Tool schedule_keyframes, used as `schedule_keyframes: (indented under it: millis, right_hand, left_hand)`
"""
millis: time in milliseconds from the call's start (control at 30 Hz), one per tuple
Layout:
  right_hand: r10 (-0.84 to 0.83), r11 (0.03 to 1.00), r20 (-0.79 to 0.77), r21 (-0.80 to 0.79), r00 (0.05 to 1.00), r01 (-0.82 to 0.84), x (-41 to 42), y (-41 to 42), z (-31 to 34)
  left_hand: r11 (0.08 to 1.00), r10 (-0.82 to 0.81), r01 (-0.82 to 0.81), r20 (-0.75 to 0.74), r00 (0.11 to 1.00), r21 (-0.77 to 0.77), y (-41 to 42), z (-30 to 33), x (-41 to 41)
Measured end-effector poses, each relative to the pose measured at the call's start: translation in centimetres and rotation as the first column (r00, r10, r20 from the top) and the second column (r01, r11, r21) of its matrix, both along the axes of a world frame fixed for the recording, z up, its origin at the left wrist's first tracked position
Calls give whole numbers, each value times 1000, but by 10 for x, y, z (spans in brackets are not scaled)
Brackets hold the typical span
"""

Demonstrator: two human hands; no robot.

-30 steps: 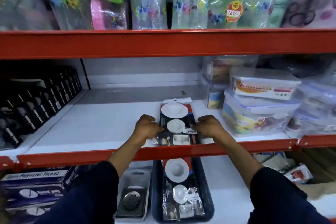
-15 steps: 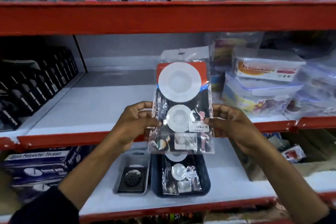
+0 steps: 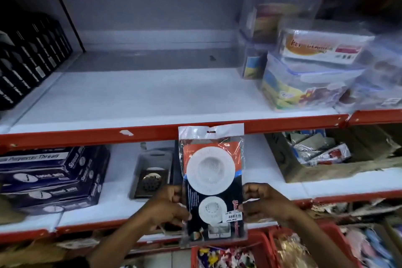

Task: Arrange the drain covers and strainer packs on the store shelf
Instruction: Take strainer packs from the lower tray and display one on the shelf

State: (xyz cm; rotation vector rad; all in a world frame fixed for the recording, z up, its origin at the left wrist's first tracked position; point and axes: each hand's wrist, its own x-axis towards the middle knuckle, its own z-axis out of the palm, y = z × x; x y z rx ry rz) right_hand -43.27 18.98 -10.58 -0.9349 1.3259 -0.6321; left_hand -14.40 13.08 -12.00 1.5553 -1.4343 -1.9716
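Gripping the strainer pack (image 3: 212,185) upright by its side edges, left hand (image 3: 166,208) at nine o'clock, right hand (image 3: 266,201) at three; drain cover (image 3: 151,179) at ten o'clock behind.

left hand (image 3: 168,209): bare, and we can't spot a ring or a glove on it
right hand (image 3: 264,201): bare too, fingers curled so we only get knuckles
forearms: both uncovered, wrists with no watch or band that we can make out
sleeve (image 3: 71,264): just a dark sliver at the bottom edge on the left side, too dim for us to call the colour
right sleeve: out of frame, so we can't say
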Motion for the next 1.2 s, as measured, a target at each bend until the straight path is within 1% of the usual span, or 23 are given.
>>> schedule_keyframes:
  millis: [133,200,300,367,467,533,633,700,733,800,833,900,1000,1100,1200]
  right_hand:
    - [-6,998,-80,67,997,11,-2,-8,-39]
    - [-37,995,-115,84,993,47,-1,-14,-54]
    - [-91,992,-180,70,979,105,0,-26,-73]
    - [-111,992,-265,29,958,123,0,-41,-83]
    - [-195,980,-348,-40,917,193,3,-67,-88]
    - [-264,965,-415,-127,871,232,7,-85,-85]
    - [-307,946,-496,-254,812,202,12,-105,-78]
    - [-252,957,-567,-267,784,114,17,-112,-75]
    - [-219,963,-619,-263,755,64,19,-114,-78]
    - [-189,963,-689,-271,699,-7,21,-115,-86]
    - [-181,957,-699,-286,692,-39,23,-114,-92]
    - [-158,959,-704,-278,693,-63,27,-114,-103]
    - [-117,966,-709,-244,695,-85,37,-115,-111]
    - [-147,961,-699,-269,700,-67,39,-118,-117]
    - [-171,956,-699,-288,695,-54,39,-119,-120]
  left_hand:
    - [1000,15,-16,45,999,26,0,-34,-7]
    - [998,46,-48,46,998,38,-4,-48,-10]
    - [992,110,-112,34,993,50,-14,-64,-16]
    - [990,136,-138,36,990,42,-26,-69,-20]
    - [984,175,-176,51,983,6,-49,-72,-27]
    - [976,216,-215,47,975,-30,-67,-73,-33]
    - [964,251,-241,91,964,-113,-89,-78,-43]
    - [956,249,-215,167,954,-199,-95,-84,-47]
    - [949,239,-180,220,946,-258,-95,-86,-48]
    - [925,186,-60,308,933,-376,-93,-87,-49]
    - [911,160,-12,327,931,-411,-92,-88,-50]
    - [902,126,36,340,932,-431,-91,-92,-56]
    - [896,175,31,416,892,-443,-96,-101,-59]
    - [889,199,35,455,868,-457,-99,-110,-59]
    - [889,188,50,463,866,-455,-97,-109,-63]
